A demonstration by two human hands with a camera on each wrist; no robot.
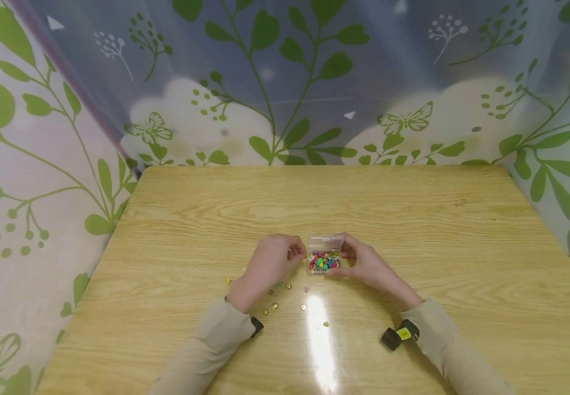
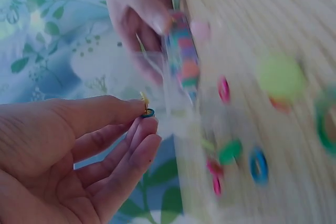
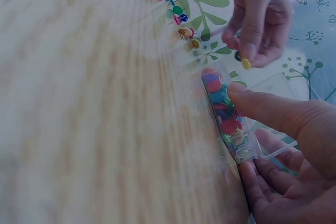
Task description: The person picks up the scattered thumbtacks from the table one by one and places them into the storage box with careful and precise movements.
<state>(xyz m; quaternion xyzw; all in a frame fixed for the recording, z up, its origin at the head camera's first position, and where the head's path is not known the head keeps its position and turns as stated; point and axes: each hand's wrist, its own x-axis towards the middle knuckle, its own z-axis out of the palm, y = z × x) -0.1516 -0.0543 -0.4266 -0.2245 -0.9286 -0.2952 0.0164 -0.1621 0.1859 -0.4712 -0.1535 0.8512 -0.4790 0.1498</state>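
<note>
Between thumb and fingertips, my left hand [image 1: 272, 260] pinches a yellow thumbtack [image 2: 144, 98] and a teal one [image 2: 149, 113], just left of a small clear plastic box [image 1: 316, 272]. Multicoloured thumbtacks [image 3: 229, 126] fill the box, and its hinged clear lid [image 1: 325, 241] stands raised at the back. My right hand [image 1: 371, 269] grips the box from the right, thumb on the near side and fingers behind. In the left wrist view the box and the right hand appear blurred.
Several loose thumbtacks [image 1: 275, 306] lie scattered on the wooden table [image 1: 191, 219], in front of the box and under my left forearm. A pink tack [image 1: 306, 289] is closest to the box. Leaf-patterned fabric [image 1: 294, 82] rises behind the table's far edge.
</note>
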